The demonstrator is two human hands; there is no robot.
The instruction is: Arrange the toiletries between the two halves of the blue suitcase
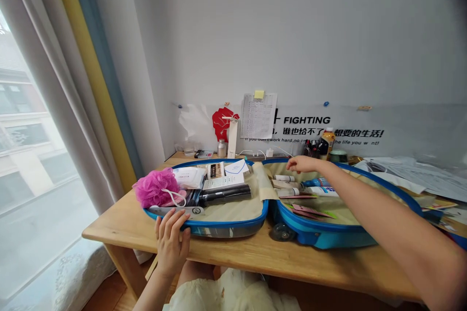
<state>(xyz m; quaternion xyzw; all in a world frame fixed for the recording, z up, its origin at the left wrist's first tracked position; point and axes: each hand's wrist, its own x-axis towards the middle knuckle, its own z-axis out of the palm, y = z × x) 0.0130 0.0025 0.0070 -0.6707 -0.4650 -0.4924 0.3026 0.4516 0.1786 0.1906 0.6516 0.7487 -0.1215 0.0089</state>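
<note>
An open blue suitcase [233, 225] lies on the wooden desk. My left hand [172, 238] rests on the front rim of its left half, fingers apart and holding nothing, beside a pink bath puff [156, 188]. That half also holds a white packet [188, 176], a white box [236, 167] and a black cylinder [226, 194]. Above the back of the right half is my right hand [303, 164], its fingers bent downward; whether they hold anything is too small to tell. Below it lie small white tubes [284, 178], a blue bottle [315, 182] and pink packets [306, 210].
Behind the suitcase stand a small jar [221, 148], an orange bottle [327, 143] and a white charger [269, 152]. Papers [412, 170] are piled at the right of the desk [233, 257]. A curtain [73, 87] and window are on the left.
</note>
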